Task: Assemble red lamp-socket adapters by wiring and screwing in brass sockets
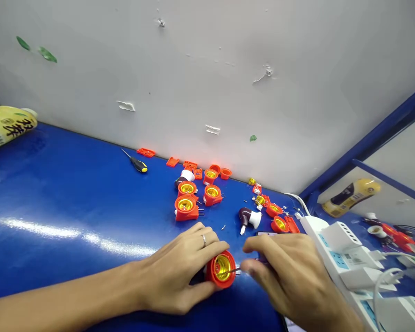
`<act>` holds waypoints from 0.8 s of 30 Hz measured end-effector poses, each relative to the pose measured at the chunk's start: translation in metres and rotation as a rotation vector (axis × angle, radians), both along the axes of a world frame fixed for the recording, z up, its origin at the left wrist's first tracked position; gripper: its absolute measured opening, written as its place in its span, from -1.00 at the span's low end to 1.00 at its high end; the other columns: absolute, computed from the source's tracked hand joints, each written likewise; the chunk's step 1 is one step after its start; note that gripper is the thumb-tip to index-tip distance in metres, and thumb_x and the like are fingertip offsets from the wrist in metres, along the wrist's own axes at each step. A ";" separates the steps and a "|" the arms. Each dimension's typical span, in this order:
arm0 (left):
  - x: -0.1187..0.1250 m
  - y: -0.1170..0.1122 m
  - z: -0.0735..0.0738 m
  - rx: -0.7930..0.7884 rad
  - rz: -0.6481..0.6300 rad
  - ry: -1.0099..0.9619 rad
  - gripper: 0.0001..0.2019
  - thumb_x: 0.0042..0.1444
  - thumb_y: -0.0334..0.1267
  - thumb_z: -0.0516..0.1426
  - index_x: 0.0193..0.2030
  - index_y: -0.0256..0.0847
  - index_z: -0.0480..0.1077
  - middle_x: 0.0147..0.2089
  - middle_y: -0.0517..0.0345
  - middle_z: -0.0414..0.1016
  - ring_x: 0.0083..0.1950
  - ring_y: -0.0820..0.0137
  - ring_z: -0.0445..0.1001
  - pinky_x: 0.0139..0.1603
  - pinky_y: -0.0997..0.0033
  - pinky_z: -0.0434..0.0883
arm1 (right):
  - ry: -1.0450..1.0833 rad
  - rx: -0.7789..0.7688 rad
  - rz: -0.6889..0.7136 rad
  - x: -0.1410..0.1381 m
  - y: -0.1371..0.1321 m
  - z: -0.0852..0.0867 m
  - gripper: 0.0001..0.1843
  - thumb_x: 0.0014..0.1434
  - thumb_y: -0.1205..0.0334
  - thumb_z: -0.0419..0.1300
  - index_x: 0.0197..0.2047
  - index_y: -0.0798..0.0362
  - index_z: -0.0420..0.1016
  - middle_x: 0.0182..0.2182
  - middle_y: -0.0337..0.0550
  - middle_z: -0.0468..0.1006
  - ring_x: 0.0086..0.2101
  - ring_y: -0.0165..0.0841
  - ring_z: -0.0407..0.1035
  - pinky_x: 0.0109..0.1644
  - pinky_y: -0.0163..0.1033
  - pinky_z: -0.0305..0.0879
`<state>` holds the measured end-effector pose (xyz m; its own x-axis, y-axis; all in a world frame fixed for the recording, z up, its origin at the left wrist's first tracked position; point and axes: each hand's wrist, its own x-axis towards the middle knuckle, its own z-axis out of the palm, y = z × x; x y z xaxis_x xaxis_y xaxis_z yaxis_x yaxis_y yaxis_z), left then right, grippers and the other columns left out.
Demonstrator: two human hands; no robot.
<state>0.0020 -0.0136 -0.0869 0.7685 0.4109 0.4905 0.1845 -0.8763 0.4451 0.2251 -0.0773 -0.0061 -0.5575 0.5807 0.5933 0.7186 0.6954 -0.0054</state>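
My left hand is closed around the side of a red lamp socket, with thumb and fingers on its rim. The socket's gold threaded inside faces up toward me. In my right hand is a screwdriver, pinched between thumb and forefinger; its thin metal shaft reaches into the socket. The screwdriver's handle is mostly hidden by the hand. Just beyond my hands stand several more red sockets with metal prongs. A brown-and-white lamp holder lies beyond the right hand.
Red plastic covers and a black-and-yellow screwdriver lie near the wall. Opened sockets and small parts are at the right, beside a white power strip with chargers and cables. A yellow bottle lies far left, another bottle right.
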 end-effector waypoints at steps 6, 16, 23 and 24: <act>-0.001 0.001 -0.001 -0.051 0.004 0.008 -0.69 0.21 -0.38 0.20 0.09 -0.14 0.33 -0.14 0.08 0.48 -0.16 0.26 0.43 -0.11 0.27 0.37 | 0.079 -0.142 -0.080 -0.006 -0.009 0.001 -0.82 0.49 0.30 -0.02 0.07 -0.07 0.33 -0.19 -0.30 0.66 -0.27 -0.48 0.61 -0.23 -0.42 0.48; 0.000 0.002 -0.005 -0.053 0.024 -0.033 -0.65 0.24 -0.39 0.21 0.14 -0.13 0.34 -0.11 0.09 0.49 -0.14 0.27 0.43 -0.09 0.29 0.37 | 0.085 -0.168 -0.017 0.004 0.002 -0.005 -0.82 0.46 0.32 0.04 0.09 -0.07 0.29 -0.27 -0.29 0.62 -0.38 -0.46 0.55 -0.32 -0.39 0.40; 0.001 0.002 -0.004 -0.026 0.038 -0.042 -0.66 0.26 -0.39 0.19 0.16 -0.16 0.35 -0.15 0.09 0.50 -0.17 0.28 0.42 -0.09 0.27 0.35 | 0.108 -0.127 0.030 0.007 0.002 -0.014 -0.93 0.48 0.23 0.09 -0.06 -0.05 0.40 -0.39 -0.32 0.60 -0.46 -0.43 0.49 -0.32 -0.31 0.31; 0.001 0.002 -0.004 -0.028 0.039 -0.044 -0.66 0.25 -0.40 0.20 0.16 -0.16 0.36 -0.16 0.10 0.50 -0.17 0.29 0.42 -0.09 0.27 0.36 | 0.110 -0.125 0.023 0.007 0.001 -0.014 -0.94 0.48 0.24 0.10 -0.07 -0.06 0.39 -0.39 -0.34 0.59 -0.47 -0.44 0.48 -0.33 -0.31 0.30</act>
